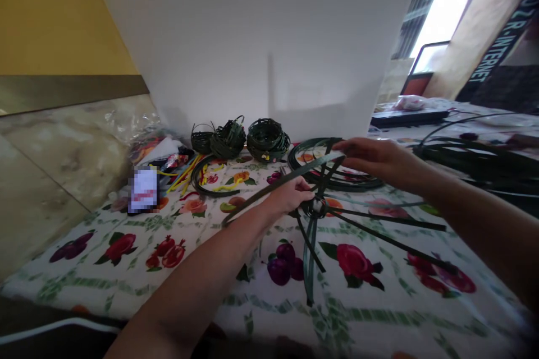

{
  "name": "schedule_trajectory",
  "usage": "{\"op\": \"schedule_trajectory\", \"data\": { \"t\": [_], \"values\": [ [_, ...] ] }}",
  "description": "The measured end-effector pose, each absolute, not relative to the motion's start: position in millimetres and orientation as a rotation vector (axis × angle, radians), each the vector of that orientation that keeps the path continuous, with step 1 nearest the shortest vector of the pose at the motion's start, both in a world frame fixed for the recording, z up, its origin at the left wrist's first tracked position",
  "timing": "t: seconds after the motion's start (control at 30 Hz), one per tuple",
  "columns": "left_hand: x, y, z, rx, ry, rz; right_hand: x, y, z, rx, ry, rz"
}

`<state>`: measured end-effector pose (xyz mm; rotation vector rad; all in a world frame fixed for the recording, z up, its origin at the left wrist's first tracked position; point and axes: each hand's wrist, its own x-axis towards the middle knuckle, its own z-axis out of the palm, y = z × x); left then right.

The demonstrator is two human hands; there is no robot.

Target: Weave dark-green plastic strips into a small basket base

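Dark green flat strips radiate from a small round woven centre (315, 207) like spokes, several of them spreading right and toward me over the tablecloth. My left hand (292, 196) is closed on the left edge of this centre, thumb and fingers pinching it. Above and to the right, my right hand (366, 158) has its fingertips closed around the end of a long green strip (290, 173). That strip slants down leftward, passing behind my left hand to near my left forearm. My right fingertips partly overlap the strip's end.
Several dark green woven baskets (268, 137) stand at the back before a white board (261, 39). A coil of green strip (353, 182) lies behind my hands; another bundle (475, 160) is at right. Yellow strips (185, 174) and a phone (144, 189) lie left on the fruit-patterned tablecloth (202, 224).
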<state>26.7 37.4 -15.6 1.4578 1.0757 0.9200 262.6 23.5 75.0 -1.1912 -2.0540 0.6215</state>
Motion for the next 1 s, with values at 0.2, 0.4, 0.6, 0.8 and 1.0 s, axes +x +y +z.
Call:
{"op": "schedule_trajectory", "data": {
  "t": [0.2,0.4,0.6,0.8,1.0],
  "values": [
    [28,36,-13,1.408,1.117,0.910,260,9,62,-1.028,-1.926,0.795],
    [25,40,-20,1.489,1.206,0.884,250,7,63,-1.090,-1.794,0.975],
    [25,38,-19,1.482,1.214,0.879,231,20,54,-1.150,-1.518,0.959],
    [23,25,6,1.272,1.195,0.970,235,35,24,-1.144,-0.999,1.161],
    [25,27,0,1.306,1.207,0.900,243,42,2,-1.287,-1.027,1.242]
  ]
}}
